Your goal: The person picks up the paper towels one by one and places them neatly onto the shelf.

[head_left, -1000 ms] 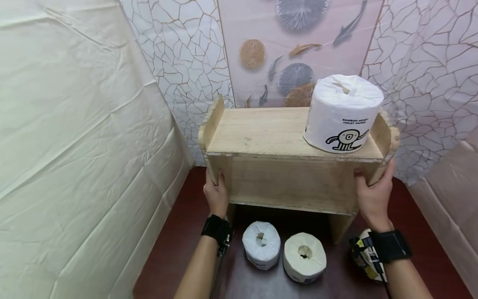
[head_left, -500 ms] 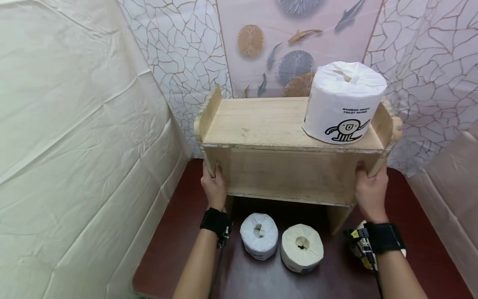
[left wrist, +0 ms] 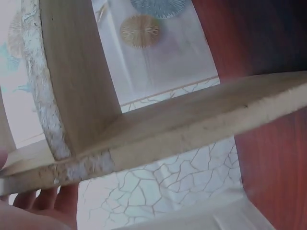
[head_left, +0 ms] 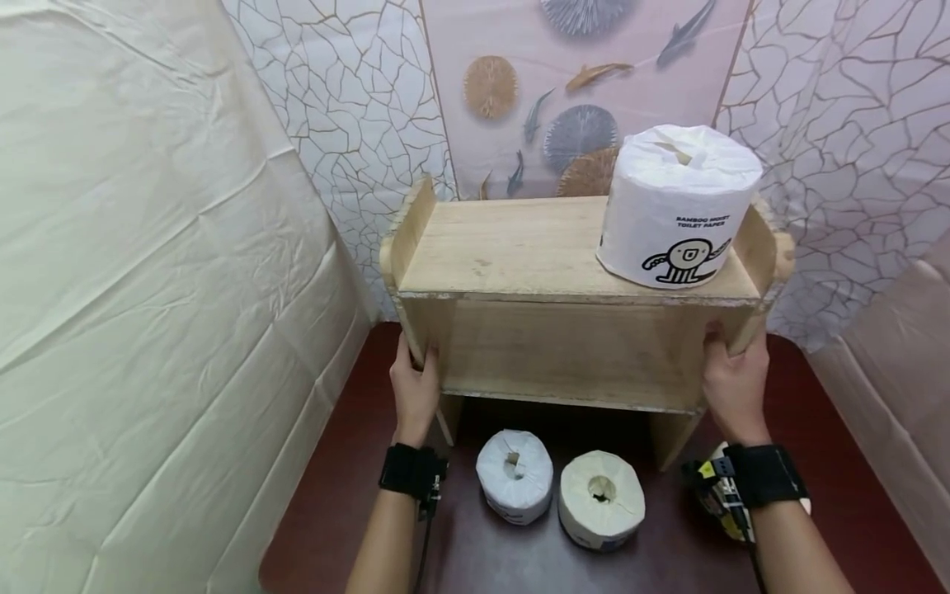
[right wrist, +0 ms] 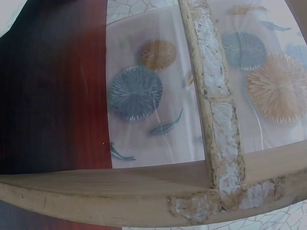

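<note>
Curled round the two sides of a two-tier pale wooden shelf (head_left: 512, 247), the person's left grip (head_left: 413, 392) and right grip (head_left: 736, 388) hold it between them. Below both grips lies a dark red-brown tabletop (head_left: 315, 503); whether the shelf rests fully on it cannot be told. If one grip rose ahead of the other, the shelf would probably tilt, and the large white paper-wrapped toilet roll (head_left: 679, 210), which sits loose on top, above and just inward of the right grip, could slide or topple. Pulled nearer the person, the shelf might knock the cream paper-wrapped roll (head_left: 604, 518) and the smaller white paper-wrapped roll (head_left: 519, 495), side by side below and between the grips.

Compared with half a second ago, the left grip is slightly farther out from the smaller roll, and the shelf's left leg (head_left: 448, 419) shows more fully below that grip; the large roll keeps its place.
</note>
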`<state>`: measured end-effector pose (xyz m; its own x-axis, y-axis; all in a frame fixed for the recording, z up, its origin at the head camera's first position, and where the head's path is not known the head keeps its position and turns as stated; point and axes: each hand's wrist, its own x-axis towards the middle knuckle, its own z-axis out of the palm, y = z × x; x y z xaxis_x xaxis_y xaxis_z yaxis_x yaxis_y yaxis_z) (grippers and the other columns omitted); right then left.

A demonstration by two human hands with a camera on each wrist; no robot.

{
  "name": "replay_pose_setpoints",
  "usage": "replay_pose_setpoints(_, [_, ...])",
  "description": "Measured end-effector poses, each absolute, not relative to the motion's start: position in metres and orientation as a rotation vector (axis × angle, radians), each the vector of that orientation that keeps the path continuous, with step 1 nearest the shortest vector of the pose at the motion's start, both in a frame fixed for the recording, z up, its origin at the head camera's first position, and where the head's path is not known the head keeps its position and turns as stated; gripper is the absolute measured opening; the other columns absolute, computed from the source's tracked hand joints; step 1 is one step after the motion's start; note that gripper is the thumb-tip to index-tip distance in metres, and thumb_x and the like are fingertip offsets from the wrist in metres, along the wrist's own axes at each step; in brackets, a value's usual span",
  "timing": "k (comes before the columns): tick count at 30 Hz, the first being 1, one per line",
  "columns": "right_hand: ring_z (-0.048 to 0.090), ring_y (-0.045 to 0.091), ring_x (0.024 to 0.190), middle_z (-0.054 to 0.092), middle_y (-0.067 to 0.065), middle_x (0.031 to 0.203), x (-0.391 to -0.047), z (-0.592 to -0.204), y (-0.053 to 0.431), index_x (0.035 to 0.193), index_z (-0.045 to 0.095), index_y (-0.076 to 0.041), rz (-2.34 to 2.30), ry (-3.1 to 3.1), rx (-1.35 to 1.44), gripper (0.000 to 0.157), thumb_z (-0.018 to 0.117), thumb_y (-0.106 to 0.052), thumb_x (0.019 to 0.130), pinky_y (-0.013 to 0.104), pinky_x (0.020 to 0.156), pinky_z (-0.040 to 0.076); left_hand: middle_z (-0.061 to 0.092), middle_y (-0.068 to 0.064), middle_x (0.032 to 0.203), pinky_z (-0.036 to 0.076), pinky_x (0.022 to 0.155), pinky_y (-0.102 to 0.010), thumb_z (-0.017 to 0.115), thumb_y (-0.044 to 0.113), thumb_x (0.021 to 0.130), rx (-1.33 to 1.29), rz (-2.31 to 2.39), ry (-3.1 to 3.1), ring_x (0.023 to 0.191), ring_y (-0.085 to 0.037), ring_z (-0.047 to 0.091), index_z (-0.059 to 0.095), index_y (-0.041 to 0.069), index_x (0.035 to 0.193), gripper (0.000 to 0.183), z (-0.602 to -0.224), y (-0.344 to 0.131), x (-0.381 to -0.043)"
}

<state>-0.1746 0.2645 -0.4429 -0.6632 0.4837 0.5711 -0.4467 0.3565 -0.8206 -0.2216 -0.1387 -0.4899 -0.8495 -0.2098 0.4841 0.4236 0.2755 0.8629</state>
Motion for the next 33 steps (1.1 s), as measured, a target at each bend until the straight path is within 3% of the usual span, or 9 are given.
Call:
replay_pose_setpoints(7, [0.056,0.011,0.104,0.058,-0.004,0.118,-0.169,-0.448,0.265,0.149,0.054,-0.014,1.447,-1.804,-0.020,0.044,0.055,-0.011,0.105,0.023,0.085,0.042,0.065,-0.012,0.137,0.060,0.078,-0.048,0.063,0.039,0.108,-0.208,-1.597,-2.297,0.112,-0.029,0.071,0.042,0.028,0.160,0.057,-0.491,-0.155,-0.210])
replay_pose_setpoints(14, [0.056,0.010,0.104,0.057,-0.011,0.118,-0.166,-0.452,0.271,0.150,0.052,-0.016,1.449,-1.823,-0.065,0.046,0.056,-0.012,0.105,0.023,0.084,0.041,0.065,-0.016,0.142,0.057,0.093,-0.053,0.069,0.068,0.094,-0.100,-1.384,-2.722,0.123,-0.033,0.067,0.029,0.012,0.166,0.100,-0.505,-0.166,-0.195])
replay_pose_setpoints(18, [0.055,0.011,0.105,0.057,-0.009,0.120,-0.168,-0.451,0.272,0.152,0.052,-0.018,1.459,-1.825,-0.064,0.047,0.055,-0.012,0.105,0.024,0.084,0.041,0.063,-0.016,0.144,0.056,0.094,-0.054,0.066,0.076,0.091,-0.114,-1.270,-2.805,0.124,-0.034,0.066,0.032,0.009,0.164,0.105,-0.513,-0.167,-0.186])
replay_pose_setpoints(23, [0.055,0.011,0.105,0.059,-0.005,0.121,-0.170,-0.449,0.270,0.149,0.053,-0.017,1.471,-1.814,-0.078,0.045,0.056,-0.011,0.105,0.023,0.086,0.042,0.073,-0.014,0.122,0.058,0.075,-0.043,0.062,0.077,0.092,-0.101,-1.072,-2.873,0.091,-0.023,0.072,0.057,0.004,0.141,0.088,-0.517,-0.169,-0.174])
replay_pose_setpoints(28, [0.055,0.011,0.108,0.059,-0.010,0.121,-0.173,-0.446,0.267,0.148,0.054,-0.015,1.482,-1.817,-0.092,0.043,0.057,-0.012,0.105,0.023,0.089,0.041,0.073,-0.002,0.085,0.049,0.054,-0.033,0.060,0.070,0.098,-0.197,-0.826,-2.932,0.059,-0.012,0.060,0.073,0.008,0.118,0.067,-0.519,-0.174,-0.162])
replay_pose_setpoints(31, [0.055,0.011,0.109,0.059,-0.011,0.121,-0.175,-0.445,0.267,0.148,0.054,-0.015,1.484,-1.820,-0.105,0.043,0.058,-0.012,0.105,0.022,0.090,0.042,0.075,0.004,0.089,0.048,0.053,-0.030,0.061,0.058,0.103,-0.431,-0.759,-2.952,0.061,-0.008,0.062,0.075,0.015,0.124,0.050,-0.526,-0.175,-0.159])
replay_pose_setpoints(33, [0.056,0.011,0.108,0.059,-0.011,0.120,-0.175,-0.444,0.267,0.147,0.054,-0.014,1.485,-1.819,-0.113,0.043,0.058,-0.012,0.105,0.022,0.089,0.042,0.077,0.006,0.110,0.055,0.063,-0.031,0.063,0.048,0.106,-0.634,-0.731,-2.941,0.081,-0.008,0.070,0.072,0.020,0.133,0.041,-0.533,-0.175,-0.158])
